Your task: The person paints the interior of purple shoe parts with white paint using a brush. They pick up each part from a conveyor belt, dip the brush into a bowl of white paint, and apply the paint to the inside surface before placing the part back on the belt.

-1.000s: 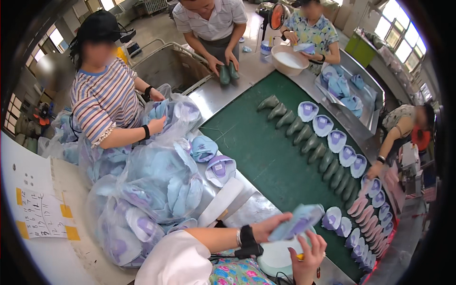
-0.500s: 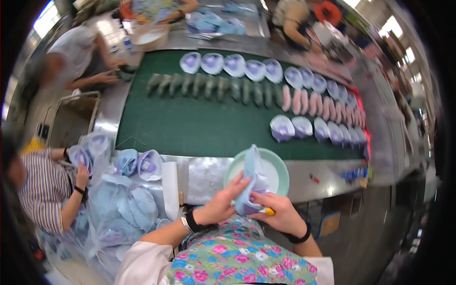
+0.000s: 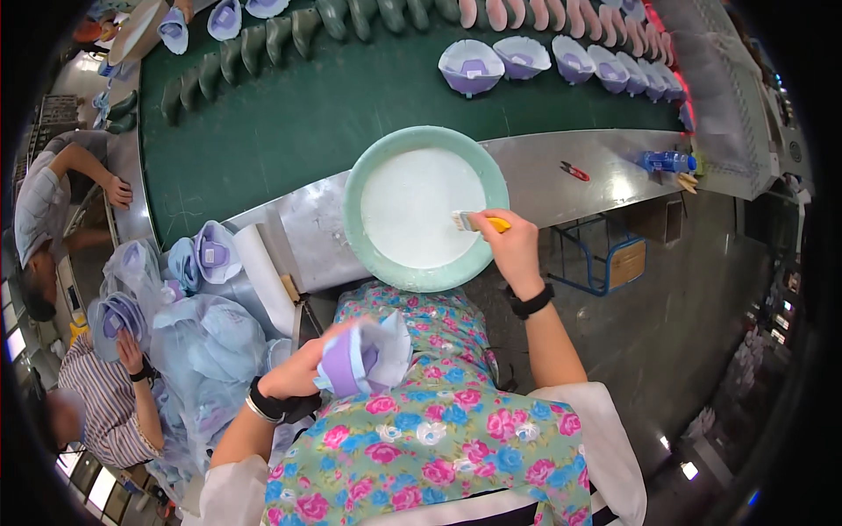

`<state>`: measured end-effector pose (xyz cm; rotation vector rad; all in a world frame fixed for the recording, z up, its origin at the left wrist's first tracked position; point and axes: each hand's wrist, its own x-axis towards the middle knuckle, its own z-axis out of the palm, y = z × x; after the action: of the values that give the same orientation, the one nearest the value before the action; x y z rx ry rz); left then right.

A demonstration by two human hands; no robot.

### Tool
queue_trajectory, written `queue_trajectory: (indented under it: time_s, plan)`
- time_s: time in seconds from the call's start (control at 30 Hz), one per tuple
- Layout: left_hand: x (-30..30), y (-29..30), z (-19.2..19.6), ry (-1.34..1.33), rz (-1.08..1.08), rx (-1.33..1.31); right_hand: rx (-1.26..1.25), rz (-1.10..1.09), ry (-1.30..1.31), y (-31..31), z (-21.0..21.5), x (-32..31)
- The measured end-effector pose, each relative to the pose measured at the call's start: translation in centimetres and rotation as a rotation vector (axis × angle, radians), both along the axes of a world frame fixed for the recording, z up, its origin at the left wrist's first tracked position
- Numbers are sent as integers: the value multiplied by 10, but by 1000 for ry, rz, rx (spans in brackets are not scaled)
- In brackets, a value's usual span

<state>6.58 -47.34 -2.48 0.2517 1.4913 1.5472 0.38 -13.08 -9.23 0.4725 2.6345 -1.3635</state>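
Observation:
My right hand [image 3: 513,250] grips a paintbrush [image 3: 493,224] with a yellow handle. Its bristles are over the white liquid [image 3: 421,206] in a pale green basin [image 3: 360,237]; whether they touch it I cannot tell. My left hand [image 3: 303,364] is closed around a light blue and purple shoe upper [image 3: 346,361], held low in front of my flowered apron, with its opening facing right. The fingers behind the upper are partly hidden.
Shoe uppers [image 3: 471,68], dark green shoe lasts [image 3: 254,48] and pink curved pieces [image 3: 574,17] line the green conveyor belt [image 3: 263,145]. Red snips [image 3: 574,171] and a bottle [image 3: 667,161] lie right. A co-worker's hand [image 3: 130,351] holds uppers beside bagged ones [image 3: 206,342].
My hands have moved apart. The left carried the upper down and left, away from the basin; the right brought the brush over the liquid. The view has tilted and shifted.

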Motion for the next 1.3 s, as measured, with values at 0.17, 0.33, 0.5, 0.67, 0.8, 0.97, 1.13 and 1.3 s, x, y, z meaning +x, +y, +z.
queue_trajectory:
  time_s: [0.17,0.33,0.5,0.67,0.8,0.97,1.13,1.3]
  plan:
    - [22,5,-38,-124,437,-206,74,91,118,-13,-68,-1]
    - [7,33,-76,-581,884,91,83,85,159,-13,-57,-7]
    - [-21,54,-88,-554,784,189,-245,82,143,-10,31,-13]
    - [-45,78,-72,-439,589,229,-457,105,157,-12,59,-17]
    - [-48,76,-74,-410,592,301,-349,-100,99,8,43,-9]
    - [-52,70,-86,-220,644,214,-356,-245,-130,3,57,1]
    - [-59,72,-81,12,695,129,-527,-293,-207,-1,103,11]
    - [-66,79,-71,-190,797,238,-475,-167,-102,3,104,18]
